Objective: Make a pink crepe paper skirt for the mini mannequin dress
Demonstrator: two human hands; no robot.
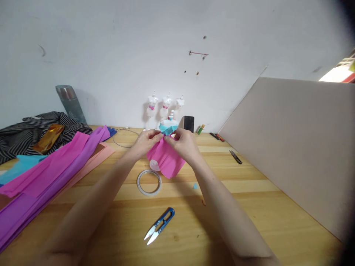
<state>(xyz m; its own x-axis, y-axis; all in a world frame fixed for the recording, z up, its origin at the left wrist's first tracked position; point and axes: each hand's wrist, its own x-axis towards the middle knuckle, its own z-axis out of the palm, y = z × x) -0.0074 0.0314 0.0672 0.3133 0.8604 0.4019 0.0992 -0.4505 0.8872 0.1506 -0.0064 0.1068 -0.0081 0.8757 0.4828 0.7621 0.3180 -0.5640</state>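
A small white dress form (171, 117) stands in front of me, with blue paper (168, 128) around its body and a pink crepe paper skirt (168, 159) hanging below. My left hand (149, 140) pinches the top edge of the pink skirt on the left side. On the right, my right hand (184, 142) pinches the same edge, close under the blue paper. Part of the form's round white base (154, 165) shows beneath the skirt. A roll of double-sided tape (149, 182) lies just nearer to me, and blue thread snips (159, 226) lie closer still.
Folded crepe paper strips (55, 173) and a striped cloth (16, 138) cover the left side. A bottle (70, 103) stands behind them. Several small dress forms (165, 105) line the wall beside a phone (189, 124). Black snips (235, 157) lie near the right partition (291, 140).
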